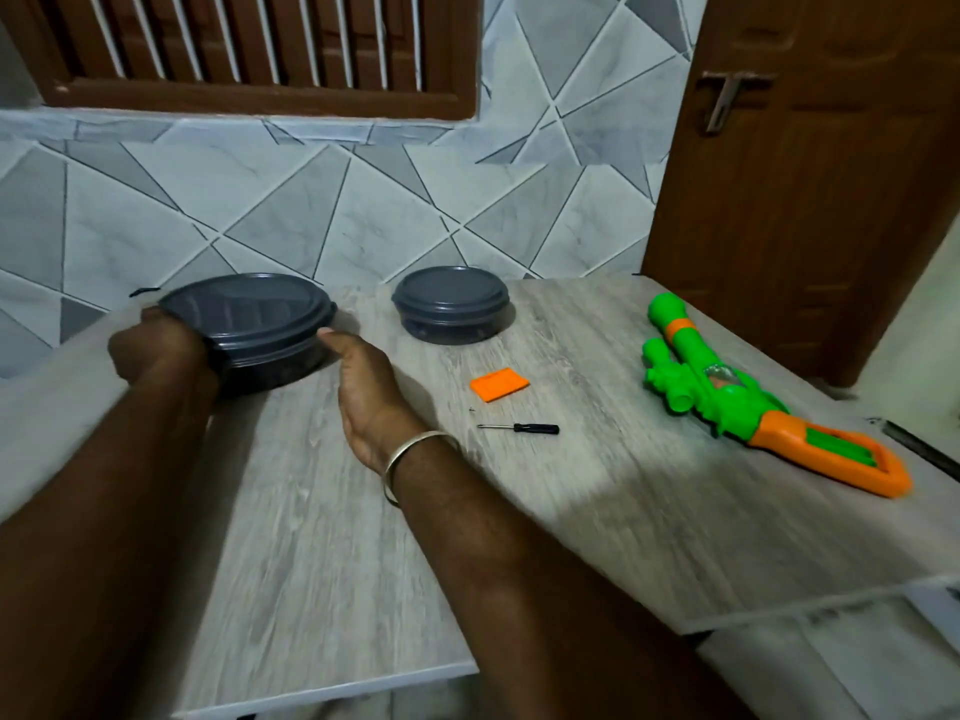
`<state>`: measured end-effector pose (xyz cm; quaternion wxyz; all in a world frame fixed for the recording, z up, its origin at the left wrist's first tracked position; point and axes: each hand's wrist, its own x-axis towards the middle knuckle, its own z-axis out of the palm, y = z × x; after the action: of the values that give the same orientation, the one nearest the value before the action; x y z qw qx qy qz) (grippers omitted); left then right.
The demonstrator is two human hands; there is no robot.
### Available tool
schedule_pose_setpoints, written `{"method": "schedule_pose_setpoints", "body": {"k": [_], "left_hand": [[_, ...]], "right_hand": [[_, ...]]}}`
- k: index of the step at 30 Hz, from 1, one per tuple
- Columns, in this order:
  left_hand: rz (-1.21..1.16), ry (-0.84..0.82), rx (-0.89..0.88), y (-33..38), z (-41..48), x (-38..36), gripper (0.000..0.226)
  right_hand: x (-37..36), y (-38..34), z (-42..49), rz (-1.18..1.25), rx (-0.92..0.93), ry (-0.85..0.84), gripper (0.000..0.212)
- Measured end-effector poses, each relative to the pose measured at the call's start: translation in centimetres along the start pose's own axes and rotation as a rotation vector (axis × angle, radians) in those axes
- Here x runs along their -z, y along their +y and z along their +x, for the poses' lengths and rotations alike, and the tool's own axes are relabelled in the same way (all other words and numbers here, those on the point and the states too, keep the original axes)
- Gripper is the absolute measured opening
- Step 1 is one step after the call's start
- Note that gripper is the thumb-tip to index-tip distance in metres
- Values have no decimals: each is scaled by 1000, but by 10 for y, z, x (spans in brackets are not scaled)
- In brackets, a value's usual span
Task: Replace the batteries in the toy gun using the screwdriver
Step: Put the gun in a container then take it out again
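Toy gun [769,402]: green and orange, lying flat on the desk [597,511] at right of frame, untouched. Screwdriver [519,428]: black handle, centre of frame, left of the gun and apart from it. Orange panel [500,386]: flat on the desk just above the screwdriver. Tub [249,330]: dark grey, lidded, left of centre. Left hand [150,350]: grip clamped round the tub's left edge. Right hand [363,381]: thumb on the tub's right rim, fingers hidden; grip cannot be told. Bangle [415,459]: on right wrist. Second tub [449,304]: lidded, upper centre, standing alone. Door [810,174]: upper right.
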<state>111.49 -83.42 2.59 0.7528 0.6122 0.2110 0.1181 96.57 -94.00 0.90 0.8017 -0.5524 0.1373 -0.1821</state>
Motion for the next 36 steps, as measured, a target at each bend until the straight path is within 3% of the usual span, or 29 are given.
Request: {"method": "schedule_pose_setpoints", "body": {"k": [6,9,13,17,20,23,27,30,36], "left_hand": [[27,29,-7,-3,3,0,55],[134,76,-92,-3,-14,4,56],[279,126,-435,6,-51,-1,48],[102,-194,-825,4,-100,-32,38],[184,-510,-745,-10,-132,-66,36],[344,-631,-635,-28,-143,-92,50],[466,-651,-450,-40,-138,-119,61],[480,-671,-360,-48,-129,-131,54],[393,-712,-268,-47,-121,-134,40]], "right_hand": [[21,-16,-12,24,20,1,61],[42,-30,-14,44,12,4,21],[71,-58,-4,130,119,146,11],[102,-81,16,109,227,441,14],[124,-90,40,27,236,556,45],[132,-97,58,-26,146,523,58],[150,-111,79,-116,80,429,45],[157,-110,94,-180,32,393,34],[152,-95,108,-211,0,370,37]]}}
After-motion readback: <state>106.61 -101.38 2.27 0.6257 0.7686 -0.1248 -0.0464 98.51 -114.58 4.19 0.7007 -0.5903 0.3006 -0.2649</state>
